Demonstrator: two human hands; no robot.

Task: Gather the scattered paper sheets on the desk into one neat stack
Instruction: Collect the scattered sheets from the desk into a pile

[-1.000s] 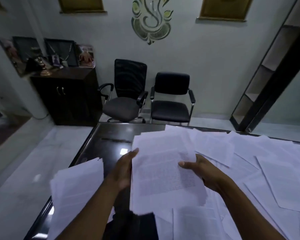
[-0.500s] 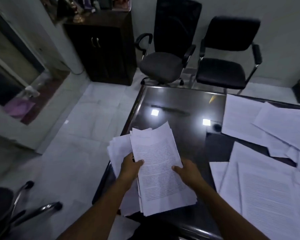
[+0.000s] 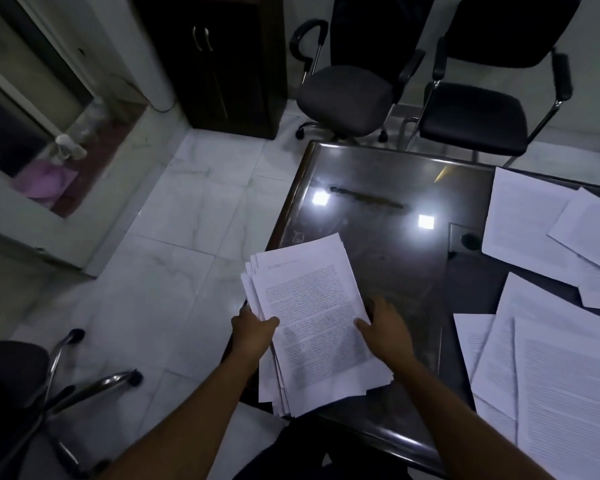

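Observation:
A stack of printed paper sheets (image 3: 312, 320) lies at the near left corner of the dark glossy desk (image 3: 378, 209), its edges fanned out and partly overhanging the desk edge. My left hand (image 3: 253, 329) grips the stack's left side, thumb on top. My right hand (image 3: 385, 329) holds its right edge, thumb on the top sheet. More loose sheets (image 3: 551, 348) lie scattered and overlapping on the right part of the desk, and others (image 3: 541, 223) sit farther back.
Two black chairs (image 3: 347, 88) (image 3: 478, 112) stand beyond the desk's far edge. A dark cabinet (image 3: 219, 60) is against the wall at the back left. Another chair's base (image 3: 66, 382) sits on the white tiled floor at lower left.
My view tilted down and left. Both hands carried the gathered sheets from the scattered pile to the desk's left corner, onto the sheets lying there, and tightened them into one stack.

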